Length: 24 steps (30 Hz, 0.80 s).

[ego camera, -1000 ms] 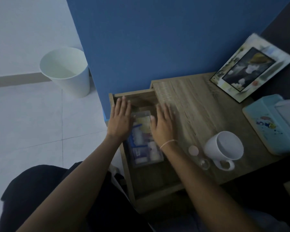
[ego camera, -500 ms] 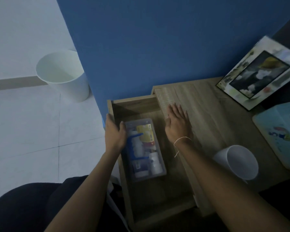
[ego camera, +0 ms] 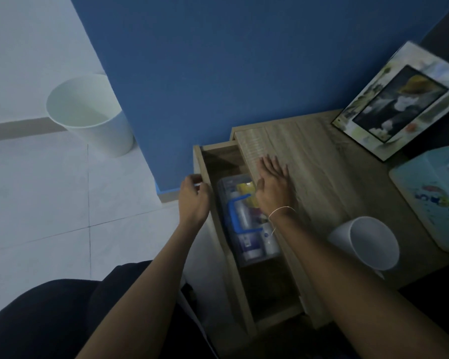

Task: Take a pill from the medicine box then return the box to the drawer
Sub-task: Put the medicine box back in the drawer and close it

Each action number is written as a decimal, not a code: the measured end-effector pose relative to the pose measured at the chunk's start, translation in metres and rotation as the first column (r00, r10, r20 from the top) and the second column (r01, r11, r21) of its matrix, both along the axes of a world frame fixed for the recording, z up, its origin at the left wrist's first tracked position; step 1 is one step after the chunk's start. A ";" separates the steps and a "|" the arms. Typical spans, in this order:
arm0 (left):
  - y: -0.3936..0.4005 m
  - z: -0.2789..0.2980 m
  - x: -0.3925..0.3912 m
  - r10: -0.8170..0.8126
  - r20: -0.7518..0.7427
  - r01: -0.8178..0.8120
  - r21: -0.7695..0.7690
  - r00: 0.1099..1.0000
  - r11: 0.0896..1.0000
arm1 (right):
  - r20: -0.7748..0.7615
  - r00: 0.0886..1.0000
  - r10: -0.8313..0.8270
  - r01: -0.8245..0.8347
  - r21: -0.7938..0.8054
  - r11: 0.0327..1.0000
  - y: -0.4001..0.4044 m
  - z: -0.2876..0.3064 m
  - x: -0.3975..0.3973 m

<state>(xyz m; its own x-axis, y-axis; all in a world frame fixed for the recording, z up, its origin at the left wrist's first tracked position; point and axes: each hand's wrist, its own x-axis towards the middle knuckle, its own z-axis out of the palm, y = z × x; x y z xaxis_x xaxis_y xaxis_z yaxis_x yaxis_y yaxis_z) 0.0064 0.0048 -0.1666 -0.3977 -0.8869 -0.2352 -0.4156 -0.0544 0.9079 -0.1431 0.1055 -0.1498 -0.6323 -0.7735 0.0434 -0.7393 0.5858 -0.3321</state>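
Observation:
The clear medicine box (ego camera: 246,239) with a blue handle lies inside the wooden drawer (ego camera: 219,234), which stands partly open on the left side of the bedside table (ego camera: 319,172). My left hand (ego camera: 193,200) curls over the drawer's outer left edge, fingers on the front panel. My right hand (ego camera: 272,185) lies flat, fingers spread, on the table top at the drawer's right edge, partly over the box. No pill is visible.
A white mug (ego camera: 368,244) stands on the table near my right forearm. A framed picture (ego camera: 399,102) leans at the back right, a light blue tissue box (ego camera: 430,195) at the right. A white bin (ego camera: 91,115) stands on the floor by the blue wall.
Both hands left the box. My left hand moved to the drawer's outer edge, my right onto the table top. The drawer looks narrower, pushed partway in.

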 end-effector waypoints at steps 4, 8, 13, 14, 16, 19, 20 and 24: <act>0.006 -0.004 -0.015 -0.087 -0.014 0.088 0.038 0.996 0.995 | -0.007 1.000 0.009 -0.009 -0.017 1.000 0.000 -0.005 -0.001; 0.014 -0.005 -0.029 -0.199 -0.003 0.198 0.067 0.980 0.978 | -0.043 0.999 0.016 -0.017 -0.011 1.000 0.000 -0.009 -0.002; 0.024 -0.005 -0.049 -0.314 -0.023 0.315 0.079 0.949 0.946 | -0.026 1.000 0.004 -0.005 -0.037 0.999 -0.002 -0.014 -0.003; 0.026 -0.005 -0.052 -0.332 -0.029 0.333 0.071 0.943 0.940 | -0.025 1.000 0.002 -0.003 -0.041 0.999 -0.002 -0.014 -0.003; 0.028 -0.008 -0.058 -0.332 -0.042 0.335 0.061 0.942 0.940 | -0.023 1.000 0.002 -0.003 -0.049 0.999 -0.001 -0.015 -0.003; 0.027 -0.008 -0.061 -0.296 -0.009 0.296 0.027 0.955 0.955 | -0.019 1.000 0.003 -0.005 -0.064 0.998 -0.001 -0.015 -0.002; 0.028 -0.008 -0.062 -0.300 0.023 0.300 -0.017 0.954 0.954 | -0.017 1.000 0.001 -0.003 -0.069 0.998 -0.002 -0.014 -0.002; 0.029 -0.001 -0.061 -0.353 0.147 0.382 -0.325 0.924 0.865 | -0.053 0.998 -0.028 0.022 -0.109 0.994 -0.002 -0.013 -0.001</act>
<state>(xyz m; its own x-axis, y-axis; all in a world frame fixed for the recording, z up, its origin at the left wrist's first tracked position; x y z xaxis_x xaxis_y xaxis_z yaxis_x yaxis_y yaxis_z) -0.0542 0.0343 -0.1681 -0.7037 -0.7104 0.0105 -0.4159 0.4239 0.8046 -0.1440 0.1035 -0.1632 -0.6460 -0.7461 0.1615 -0.7435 0.5671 -0.3544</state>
